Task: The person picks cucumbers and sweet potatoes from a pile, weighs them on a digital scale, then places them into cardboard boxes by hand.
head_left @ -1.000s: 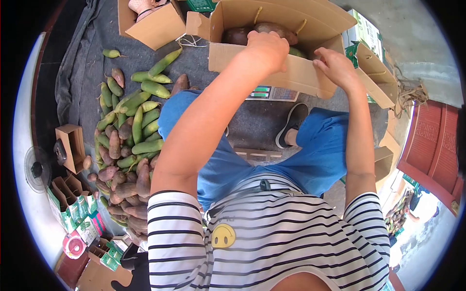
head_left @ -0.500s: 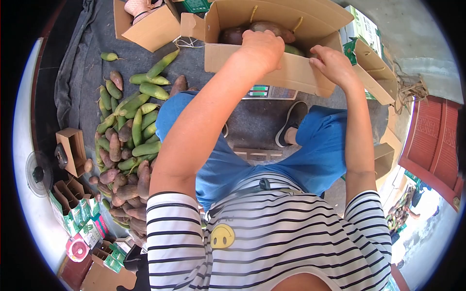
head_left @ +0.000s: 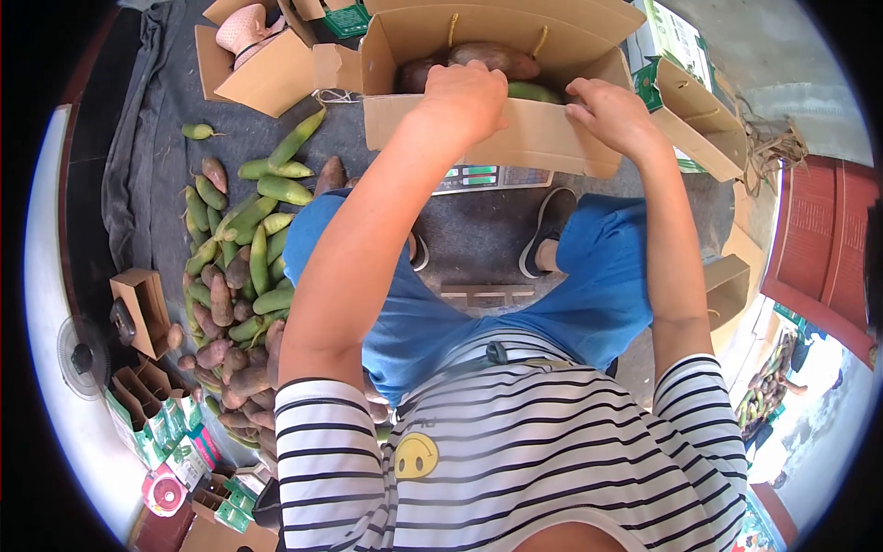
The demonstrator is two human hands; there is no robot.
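An open cardboard box (head_left: pixel 543 133) stands in front of me, with two cord loops on its far wall. Inside lie reddish-brown radishes (head_left: pixel 497 60) and a green radish (head_left: pixel 533 91). My left hand (head_left: pixel 464 103) is curled over the box's near wall, its fingertips partly hidden behind the edge. Farther right, my right hand (head_left: pixel 616 115) grips the same wall near the corner, thumb and fingers bent around the rim. Beneath the box, a scale (head_left: pixel 492 177) with lit green displays shows partly.
To the left, green radishes (head_left: pixel 285 189) and reddish radishes (head_left: pixel 248 382) form a large pile on dark cloth. A smaller box (head_left: pixel 267 78) holds a pink woven item. Another open carton (head_left: pixel 694 115) stands at the right. A fan (head_left: pixel 83 357) is far left.
The view has shifted slightly, so the box sits a little farther left. Both hands stay on its near wall, and the radishes inside look unchanged.
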